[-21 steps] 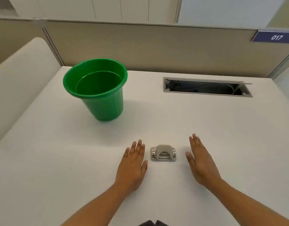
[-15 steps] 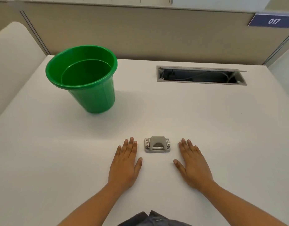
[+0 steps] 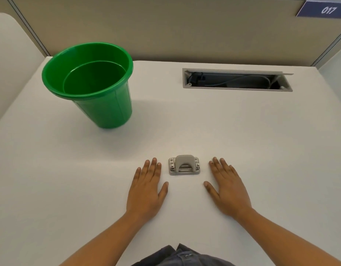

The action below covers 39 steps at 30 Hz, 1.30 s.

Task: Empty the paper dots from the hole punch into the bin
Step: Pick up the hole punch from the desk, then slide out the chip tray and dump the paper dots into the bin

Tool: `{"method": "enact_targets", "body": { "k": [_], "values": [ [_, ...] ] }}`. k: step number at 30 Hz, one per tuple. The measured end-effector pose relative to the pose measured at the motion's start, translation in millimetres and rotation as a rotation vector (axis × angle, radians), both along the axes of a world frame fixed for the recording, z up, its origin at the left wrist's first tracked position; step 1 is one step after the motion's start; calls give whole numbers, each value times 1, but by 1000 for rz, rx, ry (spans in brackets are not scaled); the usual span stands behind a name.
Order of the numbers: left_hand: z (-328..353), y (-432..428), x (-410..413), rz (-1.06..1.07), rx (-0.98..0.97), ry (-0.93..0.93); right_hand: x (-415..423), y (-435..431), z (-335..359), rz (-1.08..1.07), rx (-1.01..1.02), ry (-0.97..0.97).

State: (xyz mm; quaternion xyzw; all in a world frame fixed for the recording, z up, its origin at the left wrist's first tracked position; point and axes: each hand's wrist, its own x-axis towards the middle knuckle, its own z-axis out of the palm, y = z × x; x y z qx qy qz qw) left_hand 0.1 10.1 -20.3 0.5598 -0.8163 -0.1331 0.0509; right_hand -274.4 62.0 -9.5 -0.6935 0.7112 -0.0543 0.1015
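A small grey metal hole punch point(image 3: 184, 165) lies on the white desk point(image 3: 242, 141), near the front and centre. My left hand point(image 3: 146, 191) rests flat on the desk just left of it, palm down, not touching it. My right hand point(image 3: 228, 189) lies flat the same way just right of it, also apart from it. Both hands hold nothing. A green plastic bin point(image 3: 94, 83) stands upright at the back left of the desk, its inside looking bare.
A grey cable slot point(image 3: 237, 79) is set into the desk at the back right, with wires inside. A beige partition point(image 3: 165, 29) runs along the back, with a blue "017" label point(image 3: 323, 9) at the top right.
The view has tilted down and moved nearer. My right hand has turned from edge-on to flat on the desk. The punch and bin have stayed where they were.
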Motion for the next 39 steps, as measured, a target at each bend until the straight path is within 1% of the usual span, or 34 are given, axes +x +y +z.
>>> {"method": "enact_targets", "body": {
  "k": [3,5,7,9,13,15,19,21,23,25,27,30,32,35,37,39],
  "values": [
    [3,-4,-7,17,-4,44,-2,0,0,-5,-3,-59],
    [11,-13,-18,16,1,107,-4,0,2,-16,-13,-125],
    [21,-26,-32,-17,30,192,-5,0,5,-27,-24,-201],
    [30,-38,-45,-65,53,237,-5,-2,8,-56,-27,-303],
    [45,-56,-62,-92,69,163,4,-5,26,-278,-70,-655],
    [50,-63,-66,-117,81,111,11,-4,34,-282,-111,-719],
    [67,-66,-69,-109,80,39,31,4,46,-272,-68,-803],
    [73,-65,-69,-99,96,-17,40,5,51,-343,-30,-862],
    [79,-61,-65,-33,127,-20,46,5,58,-445,-5,-954],
    [86,-52,-60,98,177,70,50,7,66,-536,8,-1047],
    [97,-39,-56,242,209,238,53,10,75,-622,22,-1127],
    [118,-18,-58,393,227,505,63,11,93,-675,126,-1336],
    [131,-4,-64,443,218,658,71,9,108,-620,172,-1488],
    [148,16,-72,480,254,855,81,6,129,-516,206,-1621],
    [155,24,-75,462,280,896,86,5,141,-517,201,-1696],
    [160,29,-74,433,263,905,88,5,148,-515,181,-1734]
  ]
}}
